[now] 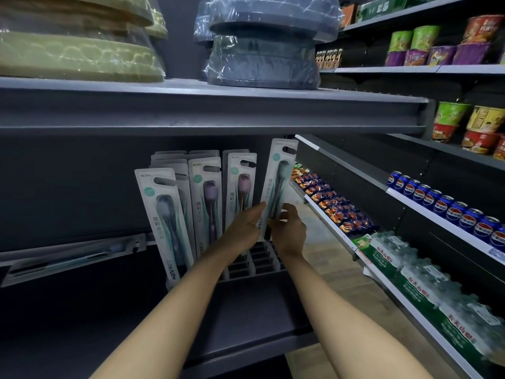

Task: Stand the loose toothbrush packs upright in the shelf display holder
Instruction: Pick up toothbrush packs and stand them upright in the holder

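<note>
Just right of frame centre, the right hand (pixel 288 231) and left hand (pixel 246 227) both pinch the lower end of a toothbrush pack (pixel 277 184), its long axis near upright, directly above the display holder's (pixel 262 259) empty right-hand slots.

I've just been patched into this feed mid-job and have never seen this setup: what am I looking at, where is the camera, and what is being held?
There is no machine here: a person works with bare hands, filmed by one wide camera worn on the head, looking forward and down. The left hand and right hand together hold one toothbrush pack upright above the slotted display holder on a dark shop shelf. Several packs already stand in it. One loose pack lies flat to the left.
</note>
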Tool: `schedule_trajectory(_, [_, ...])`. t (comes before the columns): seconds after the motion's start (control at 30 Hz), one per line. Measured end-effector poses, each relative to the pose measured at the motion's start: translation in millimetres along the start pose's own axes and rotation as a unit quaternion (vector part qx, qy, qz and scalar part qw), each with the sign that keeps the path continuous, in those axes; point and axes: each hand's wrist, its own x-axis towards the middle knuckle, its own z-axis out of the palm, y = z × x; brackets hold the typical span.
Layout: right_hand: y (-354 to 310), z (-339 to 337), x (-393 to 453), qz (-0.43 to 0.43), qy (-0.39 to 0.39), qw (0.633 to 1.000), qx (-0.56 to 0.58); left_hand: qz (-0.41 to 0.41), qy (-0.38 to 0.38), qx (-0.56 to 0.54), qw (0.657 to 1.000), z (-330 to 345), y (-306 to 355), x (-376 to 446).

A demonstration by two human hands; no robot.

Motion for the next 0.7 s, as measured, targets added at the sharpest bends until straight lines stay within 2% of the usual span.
schedule_trajectory(0.13, [1, 9, 7, 0.02, -0.007, 1.0, 0.0, -0.001, -0.002, 0.024, 1.0, 1, 1, 6])
schedule_trajectory(0.7, [2, 20, 15, 0.0, -0.037, 0.999, -0.021, -0.033, -0.023, 0.025, 0.999, 2, 5, 11])
